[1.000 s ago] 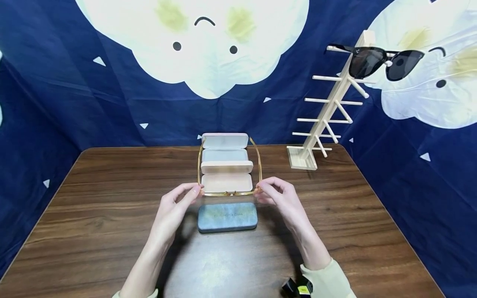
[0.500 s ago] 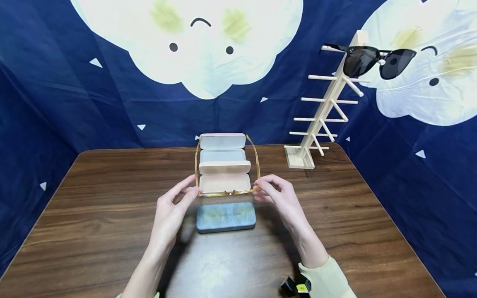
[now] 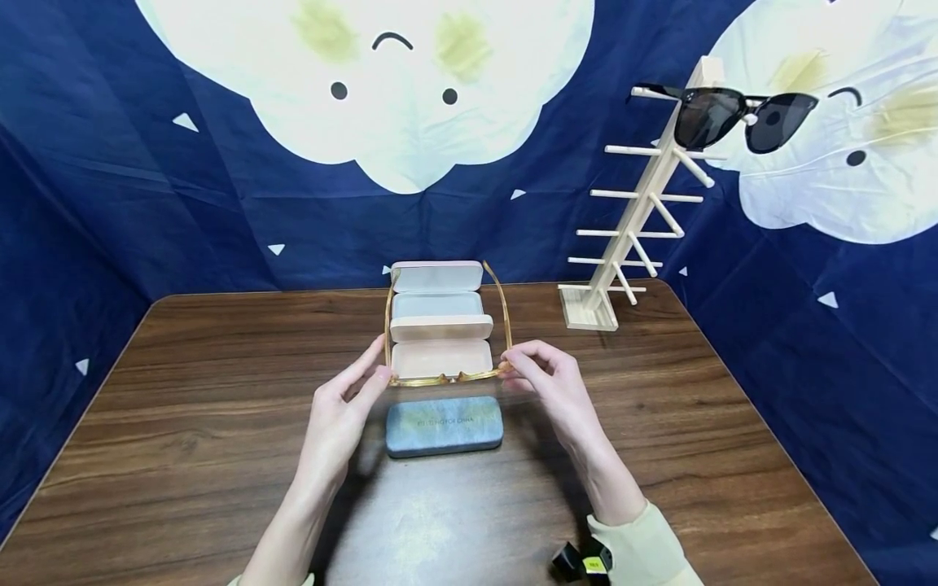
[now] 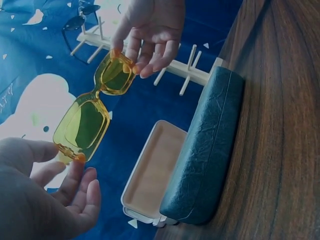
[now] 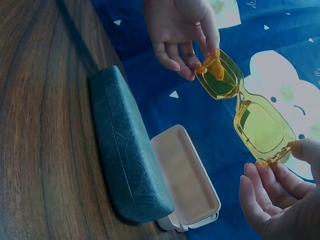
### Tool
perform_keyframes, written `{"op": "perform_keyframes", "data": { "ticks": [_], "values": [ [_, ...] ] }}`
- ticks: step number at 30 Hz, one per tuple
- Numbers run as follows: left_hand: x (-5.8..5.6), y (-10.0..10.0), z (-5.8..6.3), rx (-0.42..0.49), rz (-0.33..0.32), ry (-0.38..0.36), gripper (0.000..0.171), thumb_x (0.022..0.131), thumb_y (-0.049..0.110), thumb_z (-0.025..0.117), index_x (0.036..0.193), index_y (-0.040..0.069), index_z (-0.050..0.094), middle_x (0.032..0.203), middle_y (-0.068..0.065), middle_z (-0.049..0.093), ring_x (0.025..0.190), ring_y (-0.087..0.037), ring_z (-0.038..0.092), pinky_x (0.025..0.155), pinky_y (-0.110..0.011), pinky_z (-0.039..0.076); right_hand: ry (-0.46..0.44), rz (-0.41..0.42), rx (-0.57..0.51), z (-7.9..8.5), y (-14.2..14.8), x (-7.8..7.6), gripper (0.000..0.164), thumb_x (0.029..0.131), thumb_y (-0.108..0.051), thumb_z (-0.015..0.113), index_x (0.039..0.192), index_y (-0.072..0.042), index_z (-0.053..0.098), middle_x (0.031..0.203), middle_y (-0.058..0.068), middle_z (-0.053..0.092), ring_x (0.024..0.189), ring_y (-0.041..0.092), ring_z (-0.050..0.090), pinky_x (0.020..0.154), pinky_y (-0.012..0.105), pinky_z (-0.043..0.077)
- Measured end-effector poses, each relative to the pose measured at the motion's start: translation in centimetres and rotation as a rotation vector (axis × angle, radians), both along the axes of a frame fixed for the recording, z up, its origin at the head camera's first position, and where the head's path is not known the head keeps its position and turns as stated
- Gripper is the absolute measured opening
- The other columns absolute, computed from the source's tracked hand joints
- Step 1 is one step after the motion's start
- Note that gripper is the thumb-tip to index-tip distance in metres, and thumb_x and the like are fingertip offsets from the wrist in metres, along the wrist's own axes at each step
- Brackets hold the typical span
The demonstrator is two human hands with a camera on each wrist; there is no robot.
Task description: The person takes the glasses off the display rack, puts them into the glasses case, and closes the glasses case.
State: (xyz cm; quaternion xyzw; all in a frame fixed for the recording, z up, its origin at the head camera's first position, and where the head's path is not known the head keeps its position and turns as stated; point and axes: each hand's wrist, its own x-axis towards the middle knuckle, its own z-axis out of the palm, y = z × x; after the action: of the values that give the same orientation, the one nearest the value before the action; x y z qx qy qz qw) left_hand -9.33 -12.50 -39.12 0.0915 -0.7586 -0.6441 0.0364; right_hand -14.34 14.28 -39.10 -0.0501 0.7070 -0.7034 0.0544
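Yellow see-through sunglasses (image 4: 104,112) are held up by both hands, with the temples unfolded and pointing away toward the back. My left hand (image 3: 333,411) pinches one end of the frame between thumb and fingers, right by the hinge. At the opposite hinge my right hand (image 3: 551,392) pinches in the same way. Below and nearer than the sunglasses lies a closed blue-green glasses case (image 3: 444,426) with faint lettering on its lid. Behind it, pale pink glasses cases (image 3: 442,358) stand open, framed between the temples in the head view.
A wooden peg stand (image 3: 636,220) rises at the table's back right, with black sunglasses (image 3: 709,118) hung near its top. A small black object with a yellow label (image 3: 592,565) is beside the right sleeve. Blue cloth (image 3: 220,195) with white clouds hangs behind the wooden table (image 3: 220,358).
The head view has shifted slightly, moving the scene a little left in it. Both hands keep their pinch on the yellow sunglasses, which stay nearly in place over the cases.
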Motion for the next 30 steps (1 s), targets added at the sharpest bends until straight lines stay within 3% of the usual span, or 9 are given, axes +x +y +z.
{"op": "perform_keyframes", "data": {
  "ticks": [3, 10, 14, 17, 22, 30],
  "values": [
    [0.1, 0.0, 0.0, -0.011, -0.008, -0.003, 0.044, 0.102, 0.032, 0.065, 0.145, 0.036, 0.058, 0.131, -0.007, 0.072, 0.109, 0.006, 0.063, 0.096, -0.007, 0.044, 0.001, -0.008, 0.001, 0.0, 0.0, 0.0, 0.032, 0.102, -0.02, 0.064, 0.116, 0.009, 0.066, 0.096, 0.001, 0.073, 0.089, 0.017, 0.074, 0.09, 0.048, 0.062],
    [0.0, -0.1, -0.2, -0.008, -0.043, 0.025, 0.041, 0.101, 0.034, 0.066, 0.142, 0.037, 0.061, 0.147, 0.012, 0.06, 0.137, -0.001, 0.051, 0.106, -0.011, 0.04, 0.005, -0.025, 0.004, 0.0, 0.0, 0.1, 0.03, 0.102, -0.018, 0.064, 0.115, 0.009, 0.067, 0.094, 0.0, 0.073, 0.086, 0.014, 0.073, 0.088, 0.046, 0.062],
    [0.0, 0.0, -0.3, -0.015, -0.044, 0.048, 0.039, 0.102, 0.032, 0.066, 0.14, 0.036, 0.063, 0.129, 0.001, 0.073, 0.124, -0.001, 0.058, 0.102, -0.012, 0.042, 0.008, -0.029, 0.011, 0.1, 0.0, 0.0, 0.029, 0.102, -0.018, 0.064, 0.114, 0.008, 0.067, 0.096, 0.004, 0.074, 0.087, 0.016, 0.073, 0.088, 0.045, 0.062],
    [-0.1, 0.0, -0.4, -0.024, -0.049, 0.064, 0.038, 0.102, 0.034, 0.065, 0.14, 0.035, 0.063, 0.11, 0.002, 0.074, 0.111, -0.001, 0.062, 0.098, -0.013, 0.045, 0.004, -0.031, 0.015, 0.1, 0.0, 0.0, 0.029, 0.102, -0.017, 0.064, 0.114, 0.009, 0.067, 0.094, 0.002, 0.074, 0.088, 0.016, 0.074, 0.088, 0.043, 0.063],
    [-0.3, 0.0, -0.7, -0.029, -0.083, 0.085, 0.044, 0.1, 0.033, 0.069, 0.143, 0.033, 0.061, 0.104, 0.012, 0.068, 0.102, -0.001, 0.062, 0.09, -0.014, 0.048, -0.001, -0.038, 0.011, 0.0, 0.0, -0.1, 0.029, 0.102, -0.015, 0.063, 0.115, 0.011, 0.066, 0.091, -0.002, 0.074, 0.087, 0.015, 0.074, 0.087, 0.042, 0.063],
    [-0.5, 0.1, -1.1, 0.029, -0.142, 0.146, 0.056, 0.093, 0.016, 0.077, 0.146, 0.022, 0.059, 0.103, 0.005, 0.06, 0.094, -0.002, 0.062, 0.085, -0.014, 0.053, 0.012, -0.033, 0.002, 0.1, 0.0, -0.1, 0.03, 0.102, -0.015, 0.063, 0.115, 0.012, 0.065, 0.091, -0.002, 0.074, 0.085, 0.013, 0.074, 0.086, 0.04, 0.063]
  ]
}}
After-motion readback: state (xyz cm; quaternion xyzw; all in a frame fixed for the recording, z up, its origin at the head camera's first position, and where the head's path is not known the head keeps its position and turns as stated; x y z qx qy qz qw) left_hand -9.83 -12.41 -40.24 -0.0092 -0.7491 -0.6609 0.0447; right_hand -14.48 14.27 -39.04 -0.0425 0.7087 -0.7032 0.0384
